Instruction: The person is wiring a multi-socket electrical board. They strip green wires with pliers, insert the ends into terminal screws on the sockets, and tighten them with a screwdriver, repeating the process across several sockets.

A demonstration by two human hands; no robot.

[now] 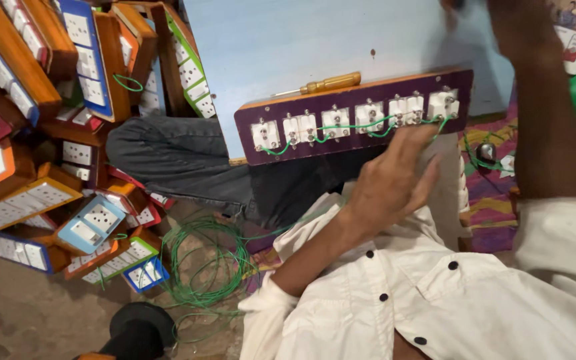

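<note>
1. My left hand [391, 183] lies against the lower edge of the purple switchboard panel [355, 117], fingers curled on it, holding it tilted above my lap.
2. Green wire [358, 125] runs across the white socket backs on that panel.
3. My right hand [468, 7] is raised above the panel's right end at the frame's top edge; I cannot tell its grip.
4. A yellow-handled screwdriver [321, 85] lies on the blue board [288, 40] just above the panel.
5. Left of the panel sit stacked switchboards [48, 167]; below-left lies a green wire coil [208, 267].
</note>
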